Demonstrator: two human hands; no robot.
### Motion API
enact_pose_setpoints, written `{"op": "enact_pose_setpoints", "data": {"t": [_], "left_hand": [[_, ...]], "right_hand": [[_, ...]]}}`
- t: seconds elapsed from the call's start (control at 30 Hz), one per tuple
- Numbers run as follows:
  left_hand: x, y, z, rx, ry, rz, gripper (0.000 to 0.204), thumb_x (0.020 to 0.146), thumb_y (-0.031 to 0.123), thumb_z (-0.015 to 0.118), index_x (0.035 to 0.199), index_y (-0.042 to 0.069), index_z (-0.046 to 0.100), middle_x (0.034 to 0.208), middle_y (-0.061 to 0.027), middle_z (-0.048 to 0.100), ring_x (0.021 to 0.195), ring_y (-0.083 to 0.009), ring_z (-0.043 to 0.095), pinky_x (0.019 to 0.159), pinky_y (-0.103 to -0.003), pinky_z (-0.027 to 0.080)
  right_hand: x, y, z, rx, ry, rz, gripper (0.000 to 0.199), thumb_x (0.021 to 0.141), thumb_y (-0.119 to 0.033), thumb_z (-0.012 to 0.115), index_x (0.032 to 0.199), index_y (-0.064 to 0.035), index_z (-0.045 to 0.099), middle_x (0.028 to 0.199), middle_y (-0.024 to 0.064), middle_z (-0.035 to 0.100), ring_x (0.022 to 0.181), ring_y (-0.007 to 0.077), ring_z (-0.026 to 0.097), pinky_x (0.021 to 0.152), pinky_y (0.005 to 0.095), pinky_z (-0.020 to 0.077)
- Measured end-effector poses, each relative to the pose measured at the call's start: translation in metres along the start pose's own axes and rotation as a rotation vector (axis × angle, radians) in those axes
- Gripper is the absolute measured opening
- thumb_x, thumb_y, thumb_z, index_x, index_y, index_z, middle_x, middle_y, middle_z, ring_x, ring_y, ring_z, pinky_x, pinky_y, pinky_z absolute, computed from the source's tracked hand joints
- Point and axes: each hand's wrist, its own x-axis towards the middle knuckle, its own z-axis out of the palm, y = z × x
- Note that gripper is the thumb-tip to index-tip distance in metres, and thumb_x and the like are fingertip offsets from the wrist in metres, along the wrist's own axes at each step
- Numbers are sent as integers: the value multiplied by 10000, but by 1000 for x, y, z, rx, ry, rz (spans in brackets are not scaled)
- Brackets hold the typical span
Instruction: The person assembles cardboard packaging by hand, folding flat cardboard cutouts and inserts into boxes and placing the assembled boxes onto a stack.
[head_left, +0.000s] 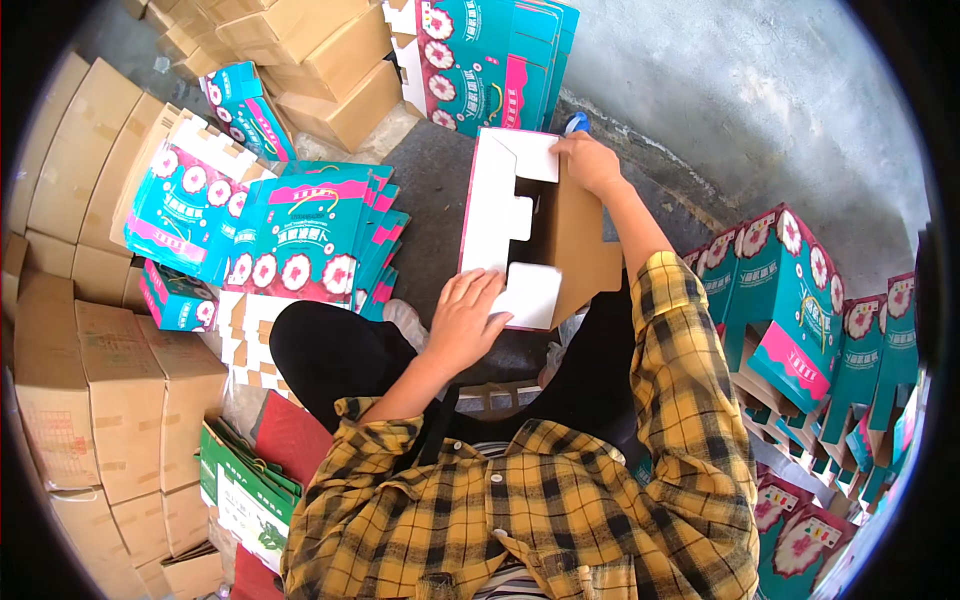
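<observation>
In front of me, between my knees, stands a cardboard box (487, 205) with white flaps and a brown inside. Its open side faces up and to the right, with the inside partly visible. My right hand (592, 165) is closed on the far corner, fingers at the edge of a white flap (535, 157). At the near corner my left hand (465, 312) holds the box, fingers over the white panel and thumb by the near flap (530, 293). The fingertips of my right hand are partly hidden behind the cardboard.
Flat teal and pink printed cartons (300, 240) lie stacked on the left. More teal cartons lean at the back (485, 60). Erected teal boxes (790, 290) stand on the right. Brown boxes (110, 400) are piled at the left, near a green-and-white carton (245, 495). A grey wall (740, 100) rises behind.
</observation>
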Motion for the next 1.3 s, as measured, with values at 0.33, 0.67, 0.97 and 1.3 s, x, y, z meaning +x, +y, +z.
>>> {"op": "enact_pose_setpoints", "data": {"t": [0.33,0.67,0.97,1.3], "left_hand": [[12,59,33,93,132,-4,507,705,193,683,1149,2,528,1218,-213,466,1178,-358,409,1002,-494,291],[0,51,43,186,106,-115,463,655,102,596,1090,-44,536,1203,-199,505,1169,-334,432,979,-468,327],[-11,-39,-16,-25,105,-176,259,846,129,526,1049,-25,570,1134,-189,567,1039,-359,538,900,-425,413],[27,-35,11,194,493,-408,590,862,161,555,1367,-19,311,1338,-261,395,1268,-390,353,1029,-432,301]], "right_hand": [[-10,-4,-8,-150,-48,30,293,839,-109,479,992,-244,689,1070,104,569,983,295,602,841,406,488],[-23,2,-24,-130,-61,38,212,794,-149,534,914,-170,707,1003,155,636,939,290,624,801,387,508],[-46,16,-53,237,-726,230,242,771,-149,483,891,-62,674,765,138,664,805,299,647,705,413,506],[-72,-20,-21,1,134,-421,574,753,-231,652,1284,-131,455,1291,144,476,1124,328,507,894,409,450]]}}
